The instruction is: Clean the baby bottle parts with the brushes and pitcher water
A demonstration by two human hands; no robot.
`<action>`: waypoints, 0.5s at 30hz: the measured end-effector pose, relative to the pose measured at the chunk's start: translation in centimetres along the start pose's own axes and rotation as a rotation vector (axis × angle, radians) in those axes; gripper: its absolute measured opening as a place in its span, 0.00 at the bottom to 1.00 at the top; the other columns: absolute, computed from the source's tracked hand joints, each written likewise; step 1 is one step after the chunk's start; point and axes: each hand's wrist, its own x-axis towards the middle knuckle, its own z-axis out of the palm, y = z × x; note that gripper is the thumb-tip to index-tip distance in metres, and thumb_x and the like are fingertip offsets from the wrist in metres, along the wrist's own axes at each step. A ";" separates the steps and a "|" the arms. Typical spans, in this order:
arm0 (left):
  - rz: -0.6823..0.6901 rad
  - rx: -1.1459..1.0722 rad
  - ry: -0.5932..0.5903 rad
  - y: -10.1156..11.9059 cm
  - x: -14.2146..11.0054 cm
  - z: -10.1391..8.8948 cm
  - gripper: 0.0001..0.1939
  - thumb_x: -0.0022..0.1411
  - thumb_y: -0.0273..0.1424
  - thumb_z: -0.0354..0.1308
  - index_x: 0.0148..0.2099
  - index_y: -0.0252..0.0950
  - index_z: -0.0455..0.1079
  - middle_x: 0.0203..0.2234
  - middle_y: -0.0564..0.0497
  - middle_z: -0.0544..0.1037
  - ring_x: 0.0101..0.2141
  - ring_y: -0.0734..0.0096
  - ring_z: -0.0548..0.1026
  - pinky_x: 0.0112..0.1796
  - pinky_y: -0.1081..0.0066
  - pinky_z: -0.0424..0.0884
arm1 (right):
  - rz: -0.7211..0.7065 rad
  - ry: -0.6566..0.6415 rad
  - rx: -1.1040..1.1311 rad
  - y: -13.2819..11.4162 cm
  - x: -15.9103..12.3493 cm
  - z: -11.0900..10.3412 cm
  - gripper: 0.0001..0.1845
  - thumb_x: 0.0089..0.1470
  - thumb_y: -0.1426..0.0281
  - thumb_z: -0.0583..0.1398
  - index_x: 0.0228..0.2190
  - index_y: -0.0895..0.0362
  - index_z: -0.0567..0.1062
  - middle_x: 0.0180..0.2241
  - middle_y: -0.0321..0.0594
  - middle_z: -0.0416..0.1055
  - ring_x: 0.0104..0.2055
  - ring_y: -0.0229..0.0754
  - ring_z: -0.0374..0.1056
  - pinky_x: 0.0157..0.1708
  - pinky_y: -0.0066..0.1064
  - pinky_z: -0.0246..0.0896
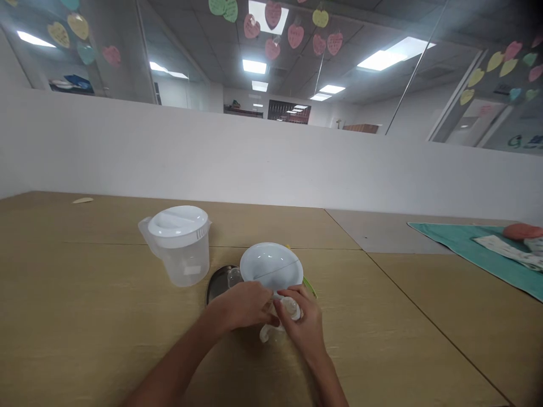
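My right hand (303,322) is closed around a small whitish, translucent piece with a rounded end (291,307); its exact kind does not show. My left hand (250,305) meets it from the left, fingers bent in a pinch near the same piece. What lies between the left fingertips is mostly hidden. A pale curled end (264,333) sticks out below the fingers. Just beyond both hands is a white bowl (271,263), with a thin line across its inside. A dark metal dish (218,285) and a small clear rounded object (234,277) are left of the bowl.
A translucent plastic pitcher (186,263) with a white lid stands at the left. Part of a green object (310,287) shows behind the bowl's right side. On the far right, a teal cloth (462,249) carries a reddish item (521,231). A white wall (254,164) borders the table.
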 end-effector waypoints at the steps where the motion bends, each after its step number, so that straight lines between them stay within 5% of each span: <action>1: 0.019 -0.022 -0.014 -0.1 -0.1 0.0 0.15 0.52 0.43 0.56 0.34 0.35 0.70 0.28 0.50 0.75 0.31 0.64 0.73 0.29 0.73 0.63 | -0.012 0.009 -0.016 0.1 -0.4 0.3 0.10 0.50 0.64 0.59 0.33 0.56 0.74 0.31 0.41 0.70 0.34 0.42 0.66 0.33 0.32 0.62; 9: 0.071 -0.036 -0.088 -0.8 2.0 2.0 0.20 0.45 0.41 0.60 0.38 0.34 0.65 0.35 0.49 0.73 0.36 0.61 0.72 0.34 0.70 0.65 | 0.117 0.113 -0.011 0.9 -2.3 1.9 0.14 0.48 0.61 0.61 0.35 0.56 0.70 0.33 0.40 0.70 0.36 0.43 0.66 0.35 0.34 0.62; 15: 0.103 -0.037 -0.108 -1.5 2.9 2.1 0.19 0.45 0.38 0.59 0.39 0.34 0.63 0.35 0.50 0.69 0.37 0.63 0.69 0.34 0.70 0.65 | 0.078 0.104 0.013 0.9 -2.6 1.5 0.10 0.52 0.63 0.58 0.36 0.54 0.72 0.37 0.42 0.66 0.41 0.43 0.63 0.41 0.37 0.61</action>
